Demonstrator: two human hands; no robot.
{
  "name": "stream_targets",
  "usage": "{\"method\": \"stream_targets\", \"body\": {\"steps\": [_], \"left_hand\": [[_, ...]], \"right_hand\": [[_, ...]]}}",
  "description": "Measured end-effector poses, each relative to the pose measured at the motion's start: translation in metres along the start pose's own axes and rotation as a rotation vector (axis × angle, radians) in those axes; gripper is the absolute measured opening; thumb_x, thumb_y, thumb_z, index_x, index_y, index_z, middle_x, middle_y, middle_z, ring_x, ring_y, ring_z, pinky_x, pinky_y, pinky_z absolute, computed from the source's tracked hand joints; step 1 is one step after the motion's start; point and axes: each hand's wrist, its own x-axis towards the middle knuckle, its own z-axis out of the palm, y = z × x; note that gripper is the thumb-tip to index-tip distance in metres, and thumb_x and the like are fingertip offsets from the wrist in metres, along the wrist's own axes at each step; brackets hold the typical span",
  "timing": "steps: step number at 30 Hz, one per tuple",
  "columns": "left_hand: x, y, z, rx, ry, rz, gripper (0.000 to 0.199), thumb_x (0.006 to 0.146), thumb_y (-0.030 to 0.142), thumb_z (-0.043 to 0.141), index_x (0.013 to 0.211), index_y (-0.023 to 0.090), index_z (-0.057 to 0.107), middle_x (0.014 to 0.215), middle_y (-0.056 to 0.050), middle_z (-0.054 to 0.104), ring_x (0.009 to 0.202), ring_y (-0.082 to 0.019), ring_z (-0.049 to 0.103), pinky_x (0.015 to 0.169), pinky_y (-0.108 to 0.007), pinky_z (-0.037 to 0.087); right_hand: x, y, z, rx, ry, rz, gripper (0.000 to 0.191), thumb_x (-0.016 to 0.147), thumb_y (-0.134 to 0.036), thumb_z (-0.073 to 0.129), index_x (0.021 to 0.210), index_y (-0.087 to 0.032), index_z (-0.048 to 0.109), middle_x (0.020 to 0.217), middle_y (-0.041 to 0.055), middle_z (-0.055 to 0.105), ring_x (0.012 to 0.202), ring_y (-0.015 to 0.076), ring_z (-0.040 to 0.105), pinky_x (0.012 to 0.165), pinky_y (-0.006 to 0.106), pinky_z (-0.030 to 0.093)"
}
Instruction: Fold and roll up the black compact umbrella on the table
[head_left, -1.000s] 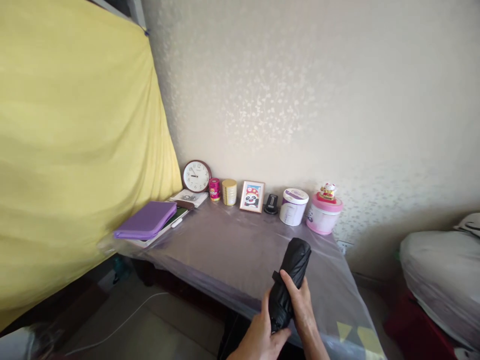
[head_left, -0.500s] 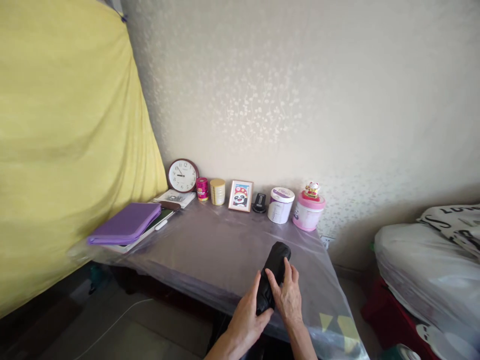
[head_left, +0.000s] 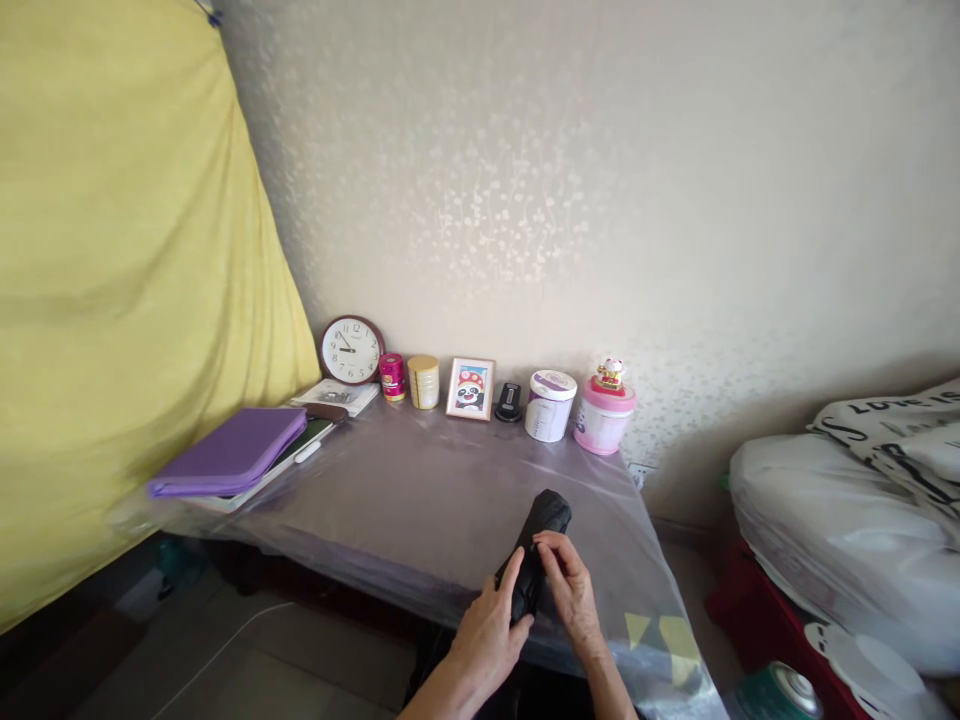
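A black folded umbrella [head_left: 546,512], its cloth rolled up, is held at a slant over the table's front edge. My left hand [head_left: 489,622] is wrapped around its lower part, thumb on the near side and fingers along the left. Higher up, my right hand [head_left: 568,585] pinches thumb and forefinger together at the umbrella's right side; the small bit of cloth or strap between them is too small to make out. The umbrella's lower end is partly hidden by my left hand.
On the plastic-covered table [head_left: 405,480] lie a purple folder [head_left: 232,450] and a white pen [head_left: 307,452]. Along the wall stand a clock [head_left: 352,350], a picture frame [head_left: 471,388], a white tub [head_left: 550,408] and a pink tub [head_left: 602,420]. Right of the table is a red box [head_left: 742,600].
My right hand has gone from lying on the umbrella with fingers spread to a pinch at its side. My left hand keeps its hold. The view has shifted slightly.
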Motion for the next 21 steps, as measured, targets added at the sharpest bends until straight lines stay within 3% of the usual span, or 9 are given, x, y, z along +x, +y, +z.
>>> {"method": "stream_targets", "body": {"steps": [4, 8, 18, 21], "left_hand": [[-0.001, 0.002, 0.000, 0.085, -0.021, -0.010, 0.064, 0.080, 0.029, 0.041, 0.136, 0.033, 0.010, 0.117, -0.009, 0.049, 0.094, -0.023, 0.056, 0.080, -0.030, 0.039], [-0.003, 0.005, -0.002, 0.139, -0.029, 0.018, 0.059, 0.082, 0.030, 0.039, 0.135, 0.036, 0.014, 0.114, -0.010, 0.049, 0.091, -0.023, 0.058, 0.079, -0.033, 0.041], [-0.004, 0.001, -0.005, 0.131, -0.066, 0.039, 0.056, 0.081, 0.032, 0.040, 0.134, 0.034, 0.022, 0.127, -0.012, 0.042, 0.093, -0.024, 0.058, 0.084, -0.035, 0.039], [-0.004, 0.000, -0.004, 0.131, -0.064, 0.023, 0.055, 0.080, 0.032, 0.041, 0.133, 0.033, 0.024, 0.126, -0.011, 0.042, 0.094, -0.024, 0.057, 0.084, -0.035, 0.039]], "right_hand": [[-0.008, -0.003, -0.010, 0.197, 0.046, 0.181, 0.023, 0.074, -0.042, 0.055, 0.080, -0.020, 0.062, 0.072, -0.0017, 0.056, 0.065, 0.0115, 0.049, 0.065, 0.022, 0.042], [-0.013, -0.009, -0.017, 0.283, 0.035, 0.261, 0.027, 0.069, -0.046, 0.060, 0.078, -0.020, 0.062, 0.076, -0.0019, 0.058, 0.069, 0.0123, 0.051, 0.069, 0.023, 0.042], [0.005, -0.010, -0.012, 0.154, -0.119, 0.195, 0.030, 0.074, -0.047, 0.054, 0.076, -0.018, 0.060, 0.064, -0.0018, 0.054, 0.062, 0.0127, 0.048, 0.062, 0.023, 0.041], [0.012, -0.012, -0.008, 0.022, -0.153, 0.123, 0.029, 0.077, -0.046, 0.050, 0.074, -0.019, 0.060, 0.067, -0.0005, 0.055, 0.061, 0.0130, 0.049, 0.061, 0.024, 0.042]]}}
